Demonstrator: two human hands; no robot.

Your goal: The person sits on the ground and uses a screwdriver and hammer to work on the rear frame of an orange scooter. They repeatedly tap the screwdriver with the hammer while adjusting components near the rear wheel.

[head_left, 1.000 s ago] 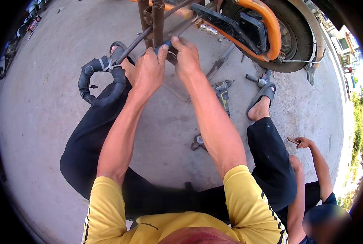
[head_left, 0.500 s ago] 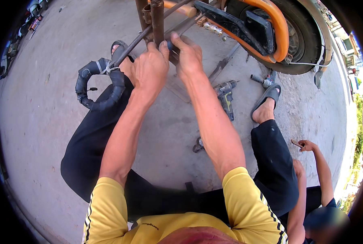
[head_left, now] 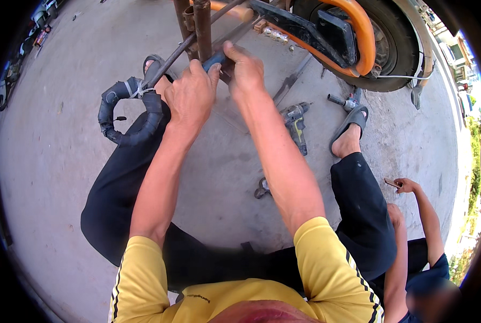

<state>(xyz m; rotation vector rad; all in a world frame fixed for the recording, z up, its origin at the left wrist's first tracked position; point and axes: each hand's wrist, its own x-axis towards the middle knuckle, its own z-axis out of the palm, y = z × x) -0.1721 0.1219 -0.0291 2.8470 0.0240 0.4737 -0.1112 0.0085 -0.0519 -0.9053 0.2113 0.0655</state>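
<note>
Both my hands work low on a frame of rusty metal tubes [head_left: 202, 29]. Between them shows a short blue, rounded piece [head_left: 214, 60], its kind unclear. My left hand [head_left: 191, 92] is closed, its thumb and forefinger at the near end of this piece. Around the far end my right hand [head_left: 246, 72] curls, thumb on top; its other fingers are hidden. Past my left hand runs a thin metal rod [head_left: 170, 59], ending in a ring wrapped in black tape [head_left: 107, 110] above my left knee.
An orange-framed vehicle part with a black tyre [head_left: 396, 46] stands at the upper right. On the concrete lie a cordless drill [head_left: 295, 126], another tool [head_left: 343, 100] and a small metal clamp-like part [head_left: 261, 188]. A person holding a phone [head_left: 393, 183] sits at the lower right.
My hands have drawn slightly apart, and more of the blue piece shows between them. The whole view has shifted a little.
</note>
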